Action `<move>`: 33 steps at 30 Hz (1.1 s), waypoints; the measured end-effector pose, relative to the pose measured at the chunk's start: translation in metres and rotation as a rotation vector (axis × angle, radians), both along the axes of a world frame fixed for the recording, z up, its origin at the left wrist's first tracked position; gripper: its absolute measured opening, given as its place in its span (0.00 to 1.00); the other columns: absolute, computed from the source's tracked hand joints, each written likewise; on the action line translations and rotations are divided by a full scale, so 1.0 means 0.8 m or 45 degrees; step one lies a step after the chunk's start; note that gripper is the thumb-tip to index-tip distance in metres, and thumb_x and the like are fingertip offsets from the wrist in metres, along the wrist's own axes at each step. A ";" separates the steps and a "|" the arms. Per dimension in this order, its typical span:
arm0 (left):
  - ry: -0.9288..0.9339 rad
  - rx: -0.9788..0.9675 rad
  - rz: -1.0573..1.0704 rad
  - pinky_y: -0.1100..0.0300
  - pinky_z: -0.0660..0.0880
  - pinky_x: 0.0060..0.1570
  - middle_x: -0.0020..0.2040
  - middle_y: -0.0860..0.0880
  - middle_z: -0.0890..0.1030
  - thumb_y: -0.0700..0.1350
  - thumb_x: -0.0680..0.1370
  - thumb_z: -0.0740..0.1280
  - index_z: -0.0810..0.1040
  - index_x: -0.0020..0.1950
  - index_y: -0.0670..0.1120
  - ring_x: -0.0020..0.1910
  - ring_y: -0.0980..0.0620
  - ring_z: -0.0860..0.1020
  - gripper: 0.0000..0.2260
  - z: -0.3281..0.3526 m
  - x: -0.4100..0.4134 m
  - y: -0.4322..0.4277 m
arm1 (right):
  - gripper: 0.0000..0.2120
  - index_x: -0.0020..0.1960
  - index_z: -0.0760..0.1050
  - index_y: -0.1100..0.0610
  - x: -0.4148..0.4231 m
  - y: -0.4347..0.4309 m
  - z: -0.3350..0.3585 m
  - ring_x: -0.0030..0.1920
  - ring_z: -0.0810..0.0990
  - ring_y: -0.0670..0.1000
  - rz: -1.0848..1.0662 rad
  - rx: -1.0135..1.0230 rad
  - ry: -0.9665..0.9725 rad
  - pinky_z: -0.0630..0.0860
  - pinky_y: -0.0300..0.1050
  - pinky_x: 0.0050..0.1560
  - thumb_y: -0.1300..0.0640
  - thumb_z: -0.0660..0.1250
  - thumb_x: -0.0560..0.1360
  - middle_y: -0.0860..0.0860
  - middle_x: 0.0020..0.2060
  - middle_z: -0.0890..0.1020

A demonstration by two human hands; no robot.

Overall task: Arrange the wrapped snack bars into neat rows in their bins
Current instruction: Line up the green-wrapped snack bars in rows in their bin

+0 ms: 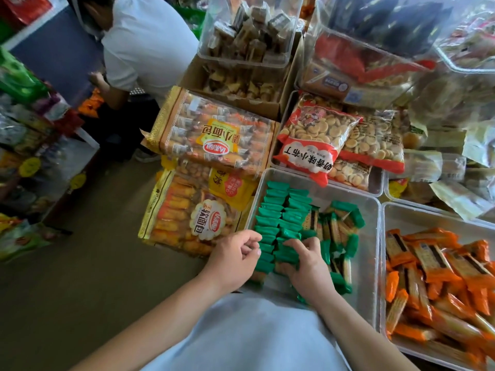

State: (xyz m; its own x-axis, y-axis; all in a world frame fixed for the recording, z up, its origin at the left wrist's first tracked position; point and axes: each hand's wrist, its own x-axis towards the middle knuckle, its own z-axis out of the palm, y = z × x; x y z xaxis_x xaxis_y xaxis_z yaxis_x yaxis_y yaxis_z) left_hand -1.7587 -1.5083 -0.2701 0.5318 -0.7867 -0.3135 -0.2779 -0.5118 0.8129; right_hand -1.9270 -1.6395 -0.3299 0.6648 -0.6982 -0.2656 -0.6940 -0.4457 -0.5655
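Observation:
A clear plastic bin (371,236) in front of me holds green-wrapped snack bars (284,210). On its left side they stand on edge in two close rows; on its right side more green bars (341,231) lie loose and crooked. My left hand (234,259) hovers at the bin's left rim beside the near end of the rows, its fingers curled and holding nothing that I can see. My right hand (308,265) grips a bunch of green bars at the near end of the second row. To the right, another clear bin (383,266) holds orange-wrapped bars (439,277) in a loose heap.
Big bags of small breads (214,140) lie left of the green bin, with bags of round biscuits (318,140) behind it. More clear bins of snacks stand at the back. A person in a white top (144,44) bends over at the far left, by shelves of packets.

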 end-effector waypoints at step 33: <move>-0.102 0.858 -1.228 0.44 0.65 0.74 0.74 0.40 0.69 0.68 0.83 0.51 0.73 0.76 0.54 0.74 0.35 0.65 0.29 -0.050 -0.141 -0.114 | 0.09 0.58 0.82 0.46 -0.169 0.010 0.101 0.50 0.79 0.33 -0.596 0.335 -0.167 0.76 0.27 0.44 0.56 0.71 0.80 0.38 0.50 0.83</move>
